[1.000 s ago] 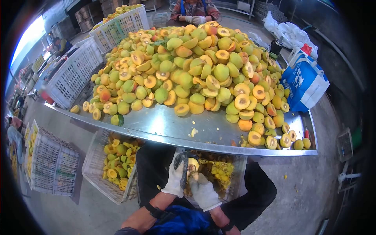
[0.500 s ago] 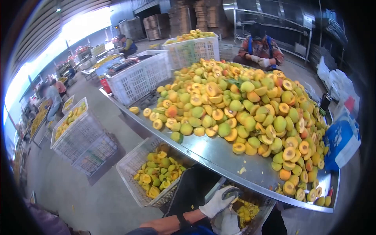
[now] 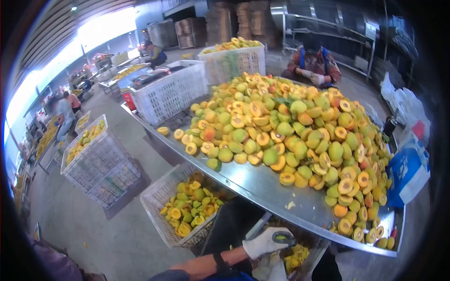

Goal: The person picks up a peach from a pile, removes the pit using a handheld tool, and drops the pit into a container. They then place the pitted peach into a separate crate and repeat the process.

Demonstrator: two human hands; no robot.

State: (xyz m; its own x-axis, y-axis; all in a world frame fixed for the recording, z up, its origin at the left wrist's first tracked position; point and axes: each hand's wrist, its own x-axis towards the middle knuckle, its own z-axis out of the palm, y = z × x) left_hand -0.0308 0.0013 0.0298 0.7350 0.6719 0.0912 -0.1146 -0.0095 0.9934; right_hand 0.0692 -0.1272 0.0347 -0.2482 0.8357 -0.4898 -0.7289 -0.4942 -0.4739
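Observation:
My left hand [image 3: 265, 243], in a white glove with a black band at the wrist, is closed over the bin below the table edge. Its curled fingers, dark at the tips, surround a small yellow-green piece of peach [image 3: 281, 237]. Just beneath it, at the bottom of the view, is my right hand [image 3: 271, 269], also in a white glove; its fingers are too hidden and blurred to make out. Yellow peach scraps [image 3: 296, 257] lie in the bin beside both hands. Halved peaches [image 3: 281, 126] are heaped on the metal table [image 3: 243, 180] in front of me.
A white crate [image 3: 154, 196] of cut peaches stands on the floor left of my legs. More crates [image 3: 101, 175] are stacked farther left. A blue and white bag [image 3: 408, 171] hangs at the table's right end. Across the table sits a person [image 3: 314, 65] with gloved hands.
My left hand has shifted slightly right and turned, showing more of the yellow-green piece in its fingers. My right hand stays below it. The view has tilted a little.

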